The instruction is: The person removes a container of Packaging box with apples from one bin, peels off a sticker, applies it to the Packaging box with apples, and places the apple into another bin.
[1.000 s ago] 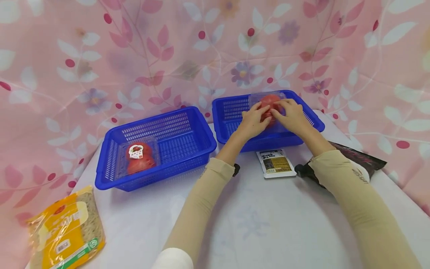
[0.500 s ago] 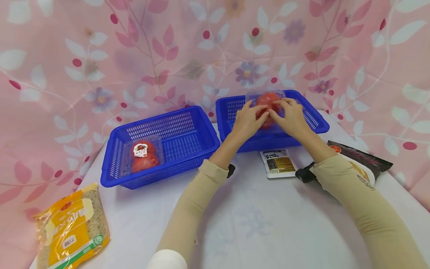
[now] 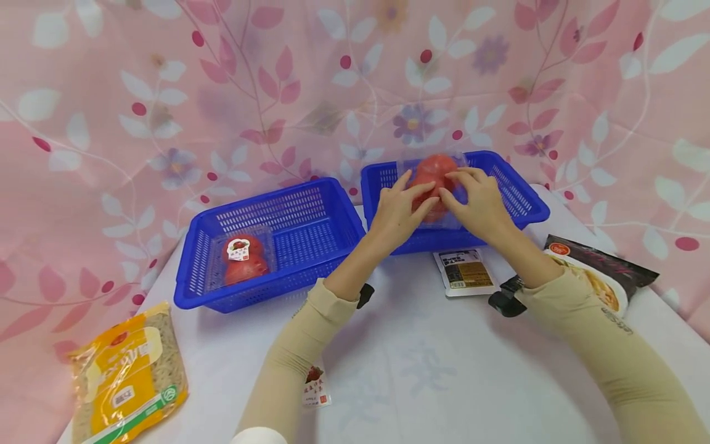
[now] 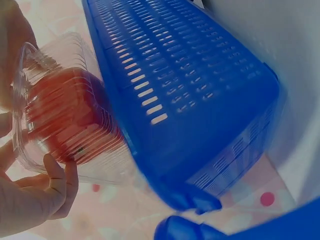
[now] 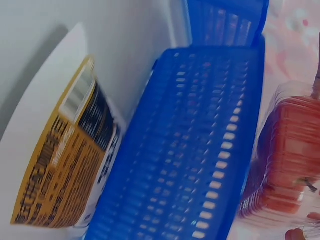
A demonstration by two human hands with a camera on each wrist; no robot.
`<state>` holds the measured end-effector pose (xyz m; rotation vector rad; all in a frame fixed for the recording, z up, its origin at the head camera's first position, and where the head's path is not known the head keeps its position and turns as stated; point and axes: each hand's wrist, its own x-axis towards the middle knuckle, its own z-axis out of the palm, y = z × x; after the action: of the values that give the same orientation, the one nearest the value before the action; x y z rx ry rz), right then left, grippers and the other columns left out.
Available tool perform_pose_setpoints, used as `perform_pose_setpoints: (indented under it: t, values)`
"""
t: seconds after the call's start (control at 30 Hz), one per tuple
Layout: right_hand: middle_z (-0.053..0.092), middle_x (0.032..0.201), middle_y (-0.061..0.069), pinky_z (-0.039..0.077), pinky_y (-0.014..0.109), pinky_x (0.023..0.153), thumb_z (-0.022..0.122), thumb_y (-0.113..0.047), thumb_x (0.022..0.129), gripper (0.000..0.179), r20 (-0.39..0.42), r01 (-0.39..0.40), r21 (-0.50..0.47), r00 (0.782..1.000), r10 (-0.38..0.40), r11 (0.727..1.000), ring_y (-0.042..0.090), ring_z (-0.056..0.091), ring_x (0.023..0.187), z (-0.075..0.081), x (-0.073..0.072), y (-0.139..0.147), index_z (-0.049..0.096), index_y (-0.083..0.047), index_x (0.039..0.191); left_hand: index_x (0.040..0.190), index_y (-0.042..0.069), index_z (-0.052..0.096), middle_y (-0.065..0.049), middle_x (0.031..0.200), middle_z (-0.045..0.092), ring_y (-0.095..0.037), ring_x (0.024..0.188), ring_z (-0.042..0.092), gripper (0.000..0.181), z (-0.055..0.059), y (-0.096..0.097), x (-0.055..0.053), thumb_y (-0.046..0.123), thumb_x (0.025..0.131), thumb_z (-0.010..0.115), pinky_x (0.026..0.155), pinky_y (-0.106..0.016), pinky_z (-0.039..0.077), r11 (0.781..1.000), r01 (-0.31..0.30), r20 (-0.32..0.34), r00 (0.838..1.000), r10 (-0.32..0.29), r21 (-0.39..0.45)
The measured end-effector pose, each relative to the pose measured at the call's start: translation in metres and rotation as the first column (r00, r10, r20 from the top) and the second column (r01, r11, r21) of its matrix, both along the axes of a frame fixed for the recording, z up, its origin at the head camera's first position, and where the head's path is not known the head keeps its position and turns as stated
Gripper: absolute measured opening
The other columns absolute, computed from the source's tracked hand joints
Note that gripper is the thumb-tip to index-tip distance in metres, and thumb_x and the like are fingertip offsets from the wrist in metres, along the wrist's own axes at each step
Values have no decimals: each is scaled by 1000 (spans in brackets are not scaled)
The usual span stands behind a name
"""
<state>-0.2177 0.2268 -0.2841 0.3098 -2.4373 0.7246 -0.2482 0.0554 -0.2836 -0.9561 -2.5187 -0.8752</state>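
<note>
A clear plastic box of red tomatoes (image 3: 436, 165) is held by both hands over the right blue basket (image 3: 518, 194). My left hand (image 3: 396, 213) grips its left side and my right hand (image 3: 484, 200) its right side, fingertips close together at the front. In the left wrist view the clear box (image 4: 75, 115) stands beside the basket's rim, with fingers (image 4: 57, 182) at its edge. The right wrist view shows tomatoes (image 5: 295, 150) through the ribbed plastic, past the basket wall (image 5: 185, 140).
Another tomato box (image 3: 244, 259), with a label, lies in the left blue basket (image 3: 310, 271). A yellow bag (image 3: 130, 376) is at front left. A white-and-gold packet (image 3: 466, 272) and a dark pouch (image 3: 601, 271) lie at right. A tomato-picture card (image 3: 317, 390) lies beside my left sleeve.
Both hands have shifted the tomato box slightly left over the right basket. The head view has turned a little, and the card beside the left sleeve now shows.
</note>
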Motion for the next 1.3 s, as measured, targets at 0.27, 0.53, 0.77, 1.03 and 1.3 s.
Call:
perform_pose_setpoints:
  t: [0.27, 0.53, 0.77, 1.03, 1.3]
  values:
    - [49, 123, 24, 31, 59, 91, 60, -21, 87, 37, -15, -50, -4, 999, 50, 999, 42, 41, 114, 4, 22, -13, 58, 3, 115, 126, 20, 58, -19, 142, 35, -34, 105, 47, 39, 0, -23, 28, 36, 90, 56, 82, -35, 46, 999, 5, -100, 995, -9, -37]
    - [49, 126, 19, 35, 59, 86, 65, -20, 83, 39, -10, -120, -16, 993, 120, 993, 41, 41, 112, 0, 47, -24, 59, 0, 116, 125, 17, 58, -25, 137, 38, -33, 92, 49, 36, -13, -48, 57, 24, 90, 57, 72, -31, 49, 996, 61, -301, 951, -77, -61]
    - [51, 125, 17, 40, 56, 82, 67, -19, 83, 37, -18, -151, -20, 988, 151, 988, 39, 42, 110, -3, 66, -33, 61, -2, 114, 125, 18, 58, -24, 135, 40, -31, 93, 51, 37, -19, -64, 73, 22, 89, 58, 73, -29, 46, 991, 117, -336, 932, -132, -65]
    - [54, 122, 16, 41, 49, 77, 70, -11, 78, 35, -76, -198, -8, 978, 197, 980, 34, 46, 105, -10, 89, -41, 63, -2, 110, 126, 17, 57, -24, 131, 44, -30, 99, 51, 39, -24, -78, 94, 22, 87, 60, 73, -30, 43, 980, 167, -379, 905, -195, -106]
    - [54, 122, 15, 40, 37, 67, 71, -10, 75, 36, -72, -222, 41, 972, 225, 974, 23, 45, 91, -20, 113, -50, 64, -5, 110, 128, 16, 54, -20, 134, 41, -25, 88, 48, 43, -34, -97, 117, 22, 86, 61, 71, -26, 38, 969, 212, -368, 898, -244, -124]
